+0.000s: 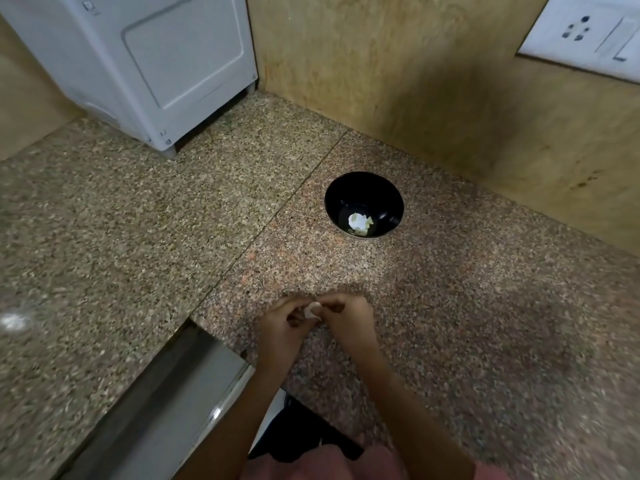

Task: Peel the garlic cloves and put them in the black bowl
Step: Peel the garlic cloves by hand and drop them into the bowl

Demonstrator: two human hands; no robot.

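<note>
1. In the upper left of the frame a white appliance (156, 64) stood on the speckled stone counter (138, 220). A steel edge (166, 393), perhaps a sink rim, ran along the lower left.
2. At lower centre the left hand (282, 323) curled its fingers round a pale garlic clove (311, 310), pinching it from the left.
3. The right hand (349, 311) pinched the same clove from the other side, and the two hands touched just above the counter.
4. Right of centre, well apart from the hands, sat the black bowl (391, 199). It held a few pale pieces (358, 223), seemingly peeled cloves, though blur made that unsure.
5. A white socket plate (588, 32) was on the wall at upper right.
6. The step in hand looked like peeling, but how much skin remained could not be told. The next move called for stripping the skin loose, then carrying the clove up and right to drop it in the bowl.
</note>
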